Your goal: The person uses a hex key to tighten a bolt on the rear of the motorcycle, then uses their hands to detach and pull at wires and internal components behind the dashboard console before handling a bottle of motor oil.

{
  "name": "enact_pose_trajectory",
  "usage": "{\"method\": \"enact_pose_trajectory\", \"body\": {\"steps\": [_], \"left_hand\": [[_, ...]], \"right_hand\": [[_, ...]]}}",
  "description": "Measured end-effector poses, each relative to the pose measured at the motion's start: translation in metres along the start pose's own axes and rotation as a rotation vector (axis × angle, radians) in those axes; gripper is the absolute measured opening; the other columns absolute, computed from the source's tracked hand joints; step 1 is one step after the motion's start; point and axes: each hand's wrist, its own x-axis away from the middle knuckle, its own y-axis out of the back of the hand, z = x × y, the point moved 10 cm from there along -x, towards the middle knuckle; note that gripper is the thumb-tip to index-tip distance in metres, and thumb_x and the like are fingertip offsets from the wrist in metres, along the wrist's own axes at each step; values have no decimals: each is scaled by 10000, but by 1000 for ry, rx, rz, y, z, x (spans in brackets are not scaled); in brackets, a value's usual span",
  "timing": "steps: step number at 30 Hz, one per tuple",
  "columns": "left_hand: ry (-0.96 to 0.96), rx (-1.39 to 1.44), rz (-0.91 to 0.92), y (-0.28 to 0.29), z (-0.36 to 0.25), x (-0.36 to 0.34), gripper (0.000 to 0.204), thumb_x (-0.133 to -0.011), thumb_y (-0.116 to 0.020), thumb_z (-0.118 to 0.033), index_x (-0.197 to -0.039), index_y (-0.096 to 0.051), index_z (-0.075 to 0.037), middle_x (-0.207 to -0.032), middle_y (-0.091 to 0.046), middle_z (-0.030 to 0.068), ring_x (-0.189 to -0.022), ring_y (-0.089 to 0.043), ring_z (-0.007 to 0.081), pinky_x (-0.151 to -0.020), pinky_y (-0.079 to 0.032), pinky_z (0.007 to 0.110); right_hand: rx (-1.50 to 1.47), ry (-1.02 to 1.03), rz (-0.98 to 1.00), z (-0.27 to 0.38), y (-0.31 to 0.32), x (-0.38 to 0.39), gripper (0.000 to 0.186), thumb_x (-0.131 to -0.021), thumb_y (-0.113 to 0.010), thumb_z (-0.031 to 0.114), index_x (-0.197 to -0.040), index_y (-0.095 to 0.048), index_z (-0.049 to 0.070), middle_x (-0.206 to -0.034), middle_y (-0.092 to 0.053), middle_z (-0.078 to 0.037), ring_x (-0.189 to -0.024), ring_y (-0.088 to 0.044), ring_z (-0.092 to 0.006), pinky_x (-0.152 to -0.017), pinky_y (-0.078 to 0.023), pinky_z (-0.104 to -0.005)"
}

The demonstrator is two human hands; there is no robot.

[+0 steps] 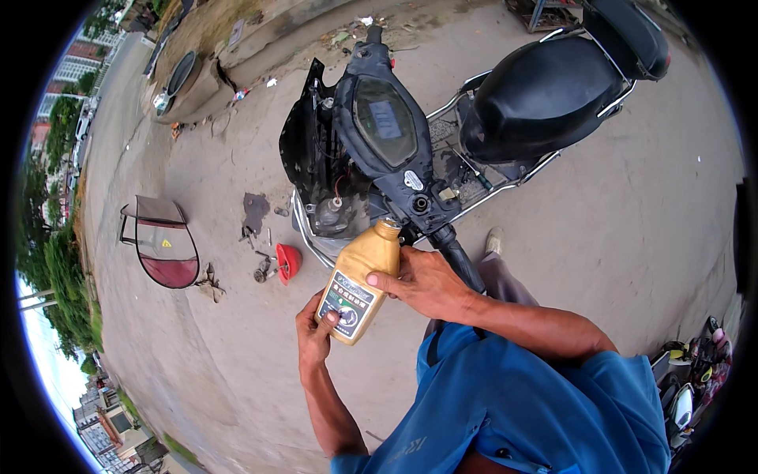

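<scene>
A gold plastic fluid bottle (365, 265) with a dark printed label is held in both my hands, leaning with its neck up toward the scooter's handlebar. My left hand (317, 325) grips its lower end, thumb across the label. Around its upper side, just below the neck, wraps my right hand (425, 283). The bottle's mouth is close beside the handlebar; whether it touches, or is capped, I cannot tell. The electric scooter (383, 118) stands in front of me, its front cover off and inner parts exposed. A screwdriver (474, 170) lies on its footboard.
To the left on the ground are a red bowl-shaped container (289, 262), some small metal parts (263, 267) and a clear windshield (166, 241) with dark red trim. The black seat (545, 99) is at the upper right. More parked scooters (687, 387) stand at the lower right.
</scene>
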Motion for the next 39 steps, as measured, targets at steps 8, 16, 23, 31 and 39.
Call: {"method": "enact_pose_trajectory", "body": {"steps": [8, 16, 23, 31, 39], "left_hand": [[19, -41, -39, 0, -9, 5, 770, -866, -875, -391, -1383, -603, 111, -1156, -725, 97, -1025, -668, 154, -931, -529, 290], [15, -59, -76, -5, -14, 10, 799, -852, -880, -443, -1368, -617, 107, -1136, -729, 89, -1011, -666, 149, -933, -525, 287], [-1, -80, -85, -5, -14, 12, 808, -851, -873, -490, -1349, -634, 99, -1124, -730, 70, -996, -655, 134, -916, -514, 280], [-29, -58, -80, -11, -11, 12, 802, -850, -874, -495, -1347, -638, 89, -1144, -726, 70, -1027, -656, 144, -947, -508, 296], [-256, 92, -60, -59, -28, 22, 1085, -896, -723, -690, -1625, -331, 12, -1555, -498, 196, -1438, -487, 314, -1172, -400, 479]], "right_hand": [[-60, 24, -7, -4, 2, -3, 667, -956, -754, 522, -1141, -648, -110, -904, -756, -186, -852, -760, -221, -775, -615, -361], [-52, -15, 35, -4, 5, -3, 693, -953, -747, 540, -1150, -645, -117, -944, -766, -216, -884, -773, -264, -818, -616, -378], [35, -58, 93, -6, 4, -5, 741, -943, -720, 587, -1147, -642, -121, -954, -763, -232, -884, -771, -306, -816, -609, -398], [88, 11, 14, 3, 10, -3, 701, -900, -770, 535, -1178, -624, -92, -938, -752, -224, -858, -761, -320, -789, -601, -407], [359, 634, -163, 83, 40, 77, 654, -718, -935, 304, -1182, -592, -5, -962, -713, -136, -803, -738, -321, -735, -601, -404]]}}
